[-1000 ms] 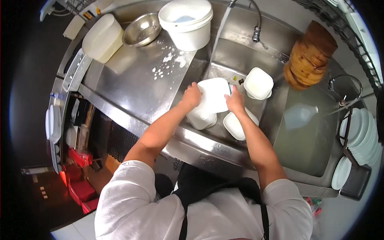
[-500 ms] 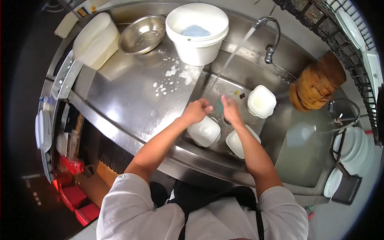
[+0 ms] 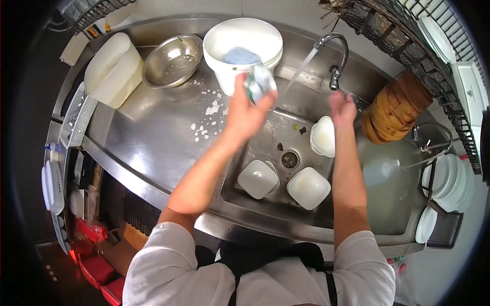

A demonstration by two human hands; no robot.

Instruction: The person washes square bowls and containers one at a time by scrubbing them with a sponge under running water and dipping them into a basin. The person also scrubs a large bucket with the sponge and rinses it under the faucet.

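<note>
Left hand [image 3: 246, 113]: raised above the counter's sink-side edge, fingers clamped on sponge [image 3: 259, 82].
Sponge: blurred, green and white, held up high, just in front of bucket [image 3: 222, 76] wall.
Right hand [image 3: 342, 108]: raised over the back of sink [image 3: 263, 137], fingers loose and slightly apart, gripping nothing, tips just under the valve of tap [image 3: 338, 47].
Tap: curved spout at the back of the sink, water [image 3: 298, 76] running in a slanted stream between the two hands.
Back bowl [image 3: 323, 136]: square, white, in the sink's far right corner, just below the right hand.
Front bowls: two square white ones, left [image 3: 258, 178] and right [image 3: 308, 187], side by side at the sink's near wall, well below both hands.
Drain [image 3: 289, 159]: on the sink floor, between back bowl and front bowls.
Bucket: white, on counter [image 3: 153, 137] behind the sponge, blue cloth [image 3: 240, 55] inside.
Steel bowl [image 3: 173, 61]: just left of bucket.
Tub [image 3: 112, 69]: white, further left, near the counter's corner.
Foam [image 3: 206, 115]: white spatters on counter, beside the left wrist.
Wooden bowls [image 3: 395, 107]: tilted stack right of tap.
Second sink [image 3: 388, 199]: full of cloudy water, right of the right arm.
Plates [image 3: 451, 178]: white, upright in a rack, far right.
</note>
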